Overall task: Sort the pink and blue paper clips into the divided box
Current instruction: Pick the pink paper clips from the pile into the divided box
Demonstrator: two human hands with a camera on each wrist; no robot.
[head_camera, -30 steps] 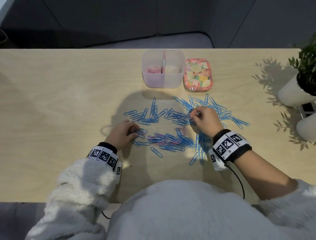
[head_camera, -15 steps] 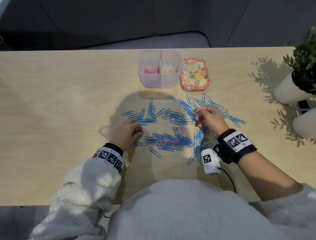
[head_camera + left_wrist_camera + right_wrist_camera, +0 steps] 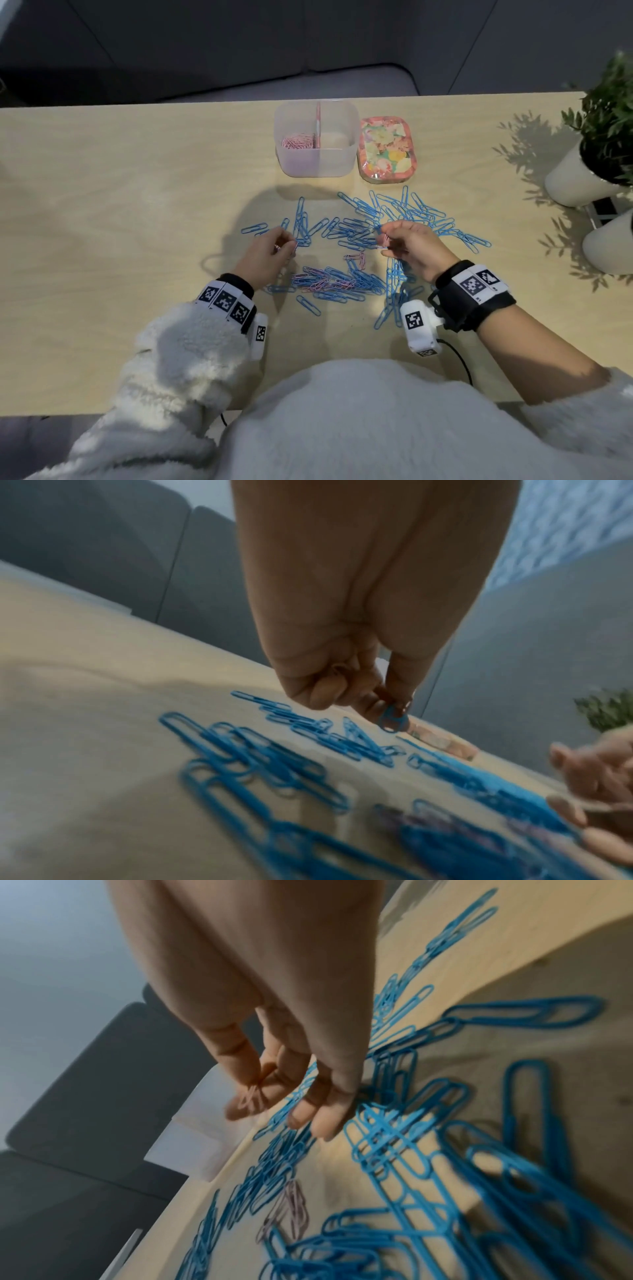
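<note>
The clear divided box (image 3: pixel 337 161) stands at the table's far middle, and pink clips (image 3: pixel 298 141) lie in its left compartment. Blue paper clips (image 3: pixel 359 229) are scattered in front of it, with pink ones mixed into the nearer pile (image 3: pixel 329 282) and a small pink group (image 3: pixel 356 257) between my hands. My left hand (image 3: pixel 286 247) hovers over the left of the spread, fingers curled, pinching a blue clip (image 3: pixel 392 721). My right hand (image 3: pixel 385 241) is raised over the right side and pinches a pink clip (image 3: pixel 251 1096) between thumb and forefinger.
The box's floral lid (image 3: pixel 387 149) lies just right of the box. Two white plant pots (image 3: pixel 579 178) (image 3: pixel 609 243) stand at the table's right edge. A cable runs from the right wrist camera (image 3: pixel 419 325) toward my body.
My left hand has lifted off the table and moved a little right and away, now with a clip in its fingertips. My right hand has risen and turned, holding a pink clip.
</note>
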